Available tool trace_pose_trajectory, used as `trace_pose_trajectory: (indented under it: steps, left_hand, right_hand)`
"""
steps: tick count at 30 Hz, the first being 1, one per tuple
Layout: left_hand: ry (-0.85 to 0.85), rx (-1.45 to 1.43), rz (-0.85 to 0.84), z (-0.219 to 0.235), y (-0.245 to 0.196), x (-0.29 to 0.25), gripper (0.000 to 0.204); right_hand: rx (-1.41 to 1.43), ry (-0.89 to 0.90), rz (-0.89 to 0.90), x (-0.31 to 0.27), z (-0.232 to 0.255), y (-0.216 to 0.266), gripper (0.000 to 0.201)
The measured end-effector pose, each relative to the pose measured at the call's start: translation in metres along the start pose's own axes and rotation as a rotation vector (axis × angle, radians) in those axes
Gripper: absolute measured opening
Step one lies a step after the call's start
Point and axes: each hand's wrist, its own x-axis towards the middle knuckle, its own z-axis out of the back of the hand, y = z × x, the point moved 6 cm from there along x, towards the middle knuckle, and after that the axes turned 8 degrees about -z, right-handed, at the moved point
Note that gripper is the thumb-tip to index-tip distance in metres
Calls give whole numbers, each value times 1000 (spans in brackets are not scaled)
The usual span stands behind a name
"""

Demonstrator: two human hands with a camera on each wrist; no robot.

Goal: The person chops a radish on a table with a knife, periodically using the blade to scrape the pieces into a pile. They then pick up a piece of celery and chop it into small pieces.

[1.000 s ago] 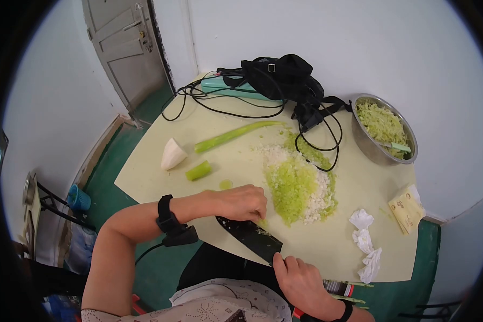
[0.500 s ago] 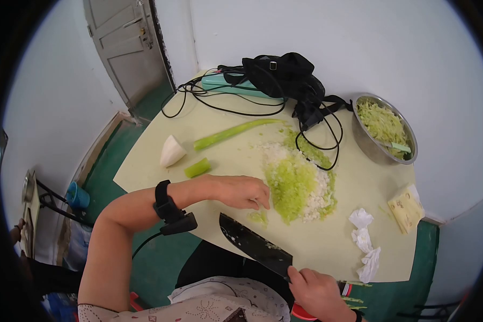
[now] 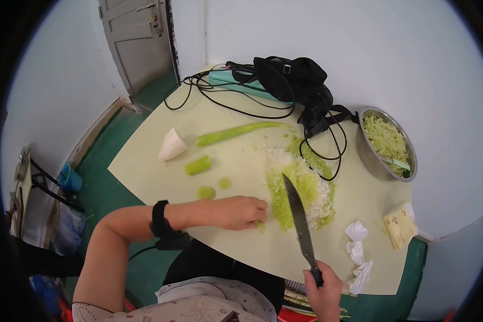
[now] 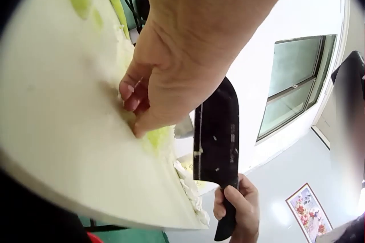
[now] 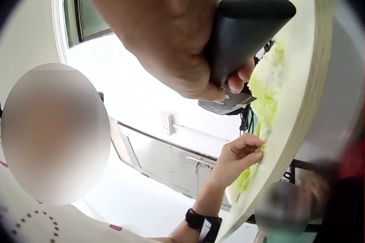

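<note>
My right hand [image 3: 324, 290] grips the black handle of a cleaver [image 3: 299, 217], whose dark blade points away over the chopped pile in the head view. Its broad side shows in the left wrist view. My left hand [image 3: 236, 212] is low at the table's front, its bent fingertips pinching small pale green vegetable pieces [image 3: 260, 227]; the hand partly hides them. Just right of it spreads a heap of finely chopped green and white vegetable [image 3: 321, 201]. Two round green slices [image 3: 206, 192] lie behind the left forearm, near a short green chunk [image 3: 198, 165].
A long peeled green stalk [image 3: 236, 133] and a white radish end [image 3: 172, 145] lie farther back. A steel bowl [image 3: 378, 166] of shredded vegetable stands at right. Behind are a black bag [image 3: 292, 75] and cables. Crumpled tissues [image 3: 357, 241] and a tissue pack [image 3: 400, 228] lie front right.
The cleaver has left the spot beside my left hand and swung right, its tip now raised toward the heap. My left hand has lowered onto the small green pieces. Two round slices now show.
</note>
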Motion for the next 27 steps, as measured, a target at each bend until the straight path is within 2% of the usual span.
trace_pose_trajectory:
  steps: [3, 6, 9, 12, 14, 18, 23, 27]
  left_hand:
    - [-253, 80, 121, -5, -9, -12, 16]
    - [-390, 159, 292, -6, -18, -17, 11]
    - [-551, 215, 466, -10, -25, -22, 14]
    - [-664, 207, 498, -14, -28, -25, 20]
    - [-661, 165, 503, -11, -33, -25, 24]
    - [-674, 105, 500, -6, -36, -33, 27]
    - [-688, 161, 449, -11, -30, -34, 24]
    - [-730, 187, 436, -13, -28, -31, 21]
  right_hand:
    - [75, 7, -43, 6, -18, 8, 26]
    - [77, 35, -57, 10, -27, 16, 26]
    - [29, 67, -60, 12, -29, 22, 27]
    - [15, 123, -94, 13, -30, 29, 29]
    - [-4, 200, -139, 13, -32, 27, 31]
    - [-32, 230, -120, 10, -33, 27, 35]
    - [-124, 191, -32, 14, -41, 33, 34]
    - [-69, 264, -85, 13, -48, 36, 36]
